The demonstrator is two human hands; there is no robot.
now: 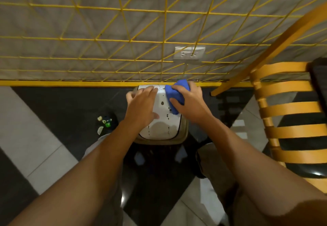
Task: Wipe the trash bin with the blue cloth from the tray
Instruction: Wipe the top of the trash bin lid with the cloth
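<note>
Your small beige plastic trash bin (pixel 160 130) w/ the white domed lid stands on the black-and-white tiled floor (pixel 35 128), centre of view, its far edge right at the yellow skirting strip at the foot of the wall. The lid is glossy white, a rounded square, w/ dark specks and drip trails: one bigger blot near the middle and thin runs down toward the near edge. The beige body shows only as a narrow band round the lid. The bin's sides sit under the lid from this angle, so you can't see them.

Your right hand (pixel 190 102) grips the folded blue cloth (pixel 175 95), fingers and thumb curled round it, on the lid's far-right part. One cloth corner pokes out past the knuckles toward the wall. Your left hand (pixel 141 105) lies flat on the lid's left side, fingers straight and spread, holding nothing. Its fingertips are a bit blurred.

Hard to read:
- The lid under both hands is hidden, so spots there can't be judged.
- A dark object (pixel 106 121) on the floor left of the bin has small green and white bits on it; can't tell what it is.
- The orange wooden slat-back chair (pixel 286 105) at right is cut off by the frame edge.
- A white wall socket (pixel 189 53) sits behind the yellow wire grid (pixel 131 40) above the bin.
</note>
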